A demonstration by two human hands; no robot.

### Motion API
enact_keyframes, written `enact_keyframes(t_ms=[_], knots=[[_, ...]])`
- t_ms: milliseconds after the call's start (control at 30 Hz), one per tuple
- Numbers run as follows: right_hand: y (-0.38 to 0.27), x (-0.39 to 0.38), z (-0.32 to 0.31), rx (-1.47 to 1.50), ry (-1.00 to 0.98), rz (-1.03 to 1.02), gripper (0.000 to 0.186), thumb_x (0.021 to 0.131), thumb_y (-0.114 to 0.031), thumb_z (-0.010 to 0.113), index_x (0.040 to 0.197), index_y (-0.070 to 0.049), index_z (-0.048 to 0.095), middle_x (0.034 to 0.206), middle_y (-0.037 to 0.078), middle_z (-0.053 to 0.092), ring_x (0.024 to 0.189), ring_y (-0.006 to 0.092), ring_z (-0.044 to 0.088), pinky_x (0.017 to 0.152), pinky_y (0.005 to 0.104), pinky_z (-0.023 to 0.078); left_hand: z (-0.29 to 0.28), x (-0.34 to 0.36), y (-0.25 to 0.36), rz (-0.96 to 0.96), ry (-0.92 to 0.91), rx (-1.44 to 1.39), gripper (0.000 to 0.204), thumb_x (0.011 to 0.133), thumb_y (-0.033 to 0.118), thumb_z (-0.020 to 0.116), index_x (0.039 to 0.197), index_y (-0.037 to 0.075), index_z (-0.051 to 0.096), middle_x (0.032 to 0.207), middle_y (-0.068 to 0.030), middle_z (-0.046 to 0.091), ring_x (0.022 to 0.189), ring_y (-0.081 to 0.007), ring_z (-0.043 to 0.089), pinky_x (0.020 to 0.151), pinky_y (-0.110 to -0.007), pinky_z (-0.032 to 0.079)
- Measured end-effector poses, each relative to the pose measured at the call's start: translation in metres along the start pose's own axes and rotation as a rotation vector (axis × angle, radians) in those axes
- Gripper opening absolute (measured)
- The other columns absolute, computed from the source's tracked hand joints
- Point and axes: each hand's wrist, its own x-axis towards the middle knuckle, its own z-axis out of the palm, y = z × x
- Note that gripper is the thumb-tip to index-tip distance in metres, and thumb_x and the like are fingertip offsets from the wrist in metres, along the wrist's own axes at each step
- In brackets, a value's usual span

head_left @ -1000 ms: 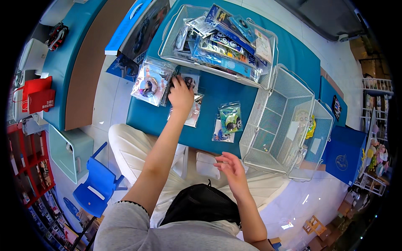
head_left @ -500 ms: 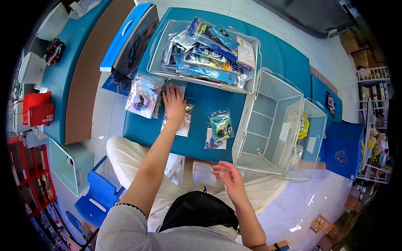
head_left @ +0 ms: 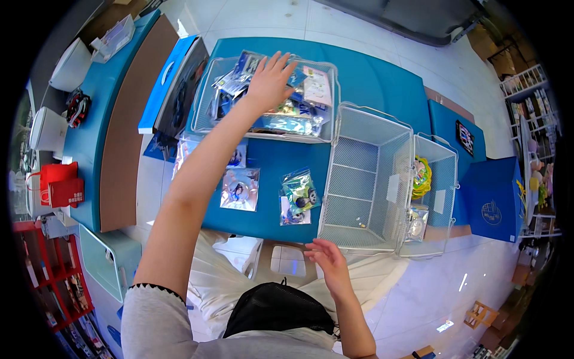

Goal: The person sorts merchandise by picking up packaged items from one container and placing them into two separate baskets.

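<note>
My left hand (head_left: pixel 272 84) reaches over a white wire mesh basket (head_left: pixel 203 99), its fingers spread above the heap of flat plastic-wrapped packets (head_left: pixel 293 124) inside. I cannot tell whether it touches them. Held low in front of the table edge is my right hand (head_left: pixel 329 260), fingers loosely bent and apart, with nothing seen in it. On the teal table (head_left: pixel 269 161) lie a clear packet with a round picture (head_left: pixel 240 189) and a green packet with a panda (head_left: pixel 301 194) overlapping another. My left forearm partly hides more packets at the left.
A second wire basket (head_left: pixel 359 173) with a few tiny bits on its bottom stands at the right. Beside it, a narrower one (head_left: pixel 439 179) holds a yellow-green packet (head_left: pixel 421 178). A blue box (head_left: pixel 173 84) stands left, a dark blue bag (head_left: pixel 493 194) right.
My left hand has left the packets on the table and moved forward and right, over the full basket. The right hand has hardly moved. The whole view has shifted a little.
</note>
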Motion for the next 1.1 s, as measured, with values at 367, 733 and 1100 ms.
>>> enact_keyframes(t_ms=[367,733,1100], knots=[[0.002,-0.007,-0.047,0.090,0.090,-0.093,0.027,0.083,-0.010,0.046,0.107,0.000,0.045,0.103,0.012,0.053,0.092,0.0186,0.053,0.081,0.0290,0.039,-0.013,0.007,0.015,0.009,-0.210,0.057,0.013,0.080,0.018,0.050,0.080,0.005,0.053,0.071,-0.0087,0.057,0.061,-0.0246,0.056,0.052,-0.029,0.044],[-0.049,0.008,-0.024,0.265,-0.147,-0.115,0.032,0.088,-0.022,0.038,0.109,0.002,0.043,0.101,0.012,0.053,0.089,0.0183,0.055,0.078,0.0266,0.041,-0.112,-0.086,0.185,-0.926,0.020,-2.606,0.011,0.084,0.019,0.041,0.080,0.009,0.042,0.052,0.0012,0.036,0.050,-0.0118,0.040,0.052,-0.022,0.036],[-0.024,-0.011,0.004,0.095,-0.027,-0.197,0.013,0.078,-0.009,0.056,0.079,-0.002,0.045,0.053,-0.004,0.041,0.044,0.0012,0.036,0.040,0.0166,0.027,-0.137,-0.141,0.239,-1.336,-0.112,-2.725,0.039,0.083,0.029,0.044,0.113,0.004,0.041,0.102,-0.0109,0.052,0.094,-0.0259,0.051,0.081,-0.038,0.043]])
